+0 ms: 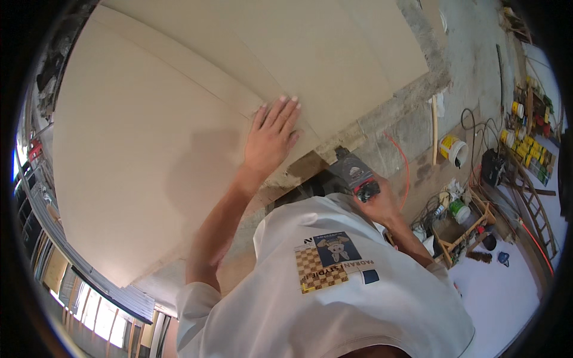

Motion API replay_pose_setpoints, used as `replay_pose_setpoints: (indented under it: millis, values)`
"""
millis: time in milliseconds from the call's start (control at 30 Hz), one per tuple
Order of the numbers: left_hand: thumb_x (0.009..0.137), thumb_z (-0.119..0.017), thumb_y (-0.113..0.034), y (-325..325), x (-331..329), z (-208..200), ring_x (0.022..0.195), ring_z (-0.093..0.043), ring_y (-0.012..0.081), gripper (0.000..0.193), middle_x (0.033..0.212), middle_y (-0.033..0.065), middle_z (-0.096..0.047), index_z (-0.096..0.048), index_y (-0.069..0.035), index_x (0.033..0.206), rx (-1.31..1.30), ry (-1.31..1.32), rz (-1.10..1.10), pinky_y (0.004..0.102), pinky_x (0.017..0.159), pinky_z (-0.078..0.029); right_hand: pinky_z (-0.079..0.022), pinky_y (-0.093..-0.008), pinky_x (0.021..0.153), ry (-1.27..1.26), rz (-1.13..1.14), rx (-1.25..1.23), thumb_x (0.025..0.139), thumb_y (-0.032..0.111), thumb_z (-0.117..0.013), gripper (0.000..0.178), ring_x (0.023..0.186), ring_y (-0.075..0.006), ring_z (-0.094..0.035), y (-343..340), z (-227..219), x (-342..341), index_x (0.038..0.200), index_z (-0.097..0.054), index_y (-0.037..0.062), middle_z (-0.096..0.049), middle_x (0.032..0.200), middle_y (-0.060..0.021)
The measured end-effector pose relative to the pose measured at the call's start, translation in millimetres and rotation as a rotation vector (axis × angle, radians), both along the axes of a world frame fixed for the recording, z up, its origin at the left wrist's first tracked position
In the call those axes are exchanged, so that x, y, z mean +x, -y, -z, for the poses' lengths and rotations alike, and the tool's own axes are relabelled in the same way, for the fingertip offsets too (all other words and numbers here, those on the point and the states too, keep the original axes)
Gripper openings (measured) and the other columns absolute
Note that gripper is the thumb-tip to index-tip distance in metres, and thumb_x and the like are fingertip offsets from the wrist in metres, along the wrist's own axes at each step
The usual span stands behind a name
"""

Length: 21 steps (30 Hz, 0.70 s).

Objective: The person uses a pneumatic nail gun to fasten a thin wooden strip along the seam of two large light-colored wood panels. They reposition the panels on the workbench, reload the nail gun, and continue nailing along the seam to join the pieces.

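Two jobs at once: press and grip

Left of the left hand, the board spreads out wide and tan. The hand lies flat on it, with the fingers a bit apart and nothing held. A thin line runs up and away to the left from near the fingers. A good way to press is with the whole palm, soft and even, so the board should not bend or slip.

Between the two hands, the board's edge meets a rough grey strip. The hands are well apart, which seems wise: fingers are best far from the tool's front.

Next comes the tool, dark with some red. The right hand is wrapped round its near end. I can't tell what kind it is. A snug grip and a straight wrist should help.

Just right of that hand runs a red cord. It could snag, so it's best pushed aside. Farther right lies a bucket.
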State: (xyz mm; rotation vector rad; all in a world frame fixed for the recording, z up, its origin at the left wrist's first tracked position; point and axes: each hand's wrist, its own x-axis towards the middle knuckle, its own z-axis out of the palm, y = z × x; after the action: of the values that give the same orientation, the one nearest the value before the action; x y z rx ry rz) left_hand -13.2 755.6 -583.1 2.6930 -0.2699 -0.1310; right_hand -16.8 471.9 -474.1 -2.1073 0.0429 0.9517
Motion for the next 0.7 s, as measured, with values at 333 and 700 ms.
replay_pose_setpoints:
  millis: [333,700]
  values:
    - [0.086,-0.076,-0.015,-85.9,45.0,-17.3,0.148,-0.035,0.0389,0.073,0.159,0.0199,-0.04,-0.044,-0.001,0.15,-0.121,0.271,-0.48,0.052,0.121,-0.031,-0.05,-0.0326,0.07,-0.082,0.142,0.114,0.081,0.008,-0.075,0.021,0.077,-0.0121,-0.057,-27.1,-9.2,35.8,0.096,-0.063,-0.002,-0.063,0.079,-0.0095]
    - [0.096,-0.066,-0.032,-311.4,224.7,8.3,0.153,-0.021,0.043,0.079,0.164,0.0278,-0.024,-0.031,0.008,0.154,0.069,0.347,-0.941,0.0479,0.125,-0.022,-0.048,-0.0311,0.066,-0.14,0.141,0.048,0.081,0.008,-0.072,0.018,0.075,-0.0107,-0.055,-60.3,5.6,75.9,0.091,-0.061,-0.0017,-0.062,0.077,-0.0042]
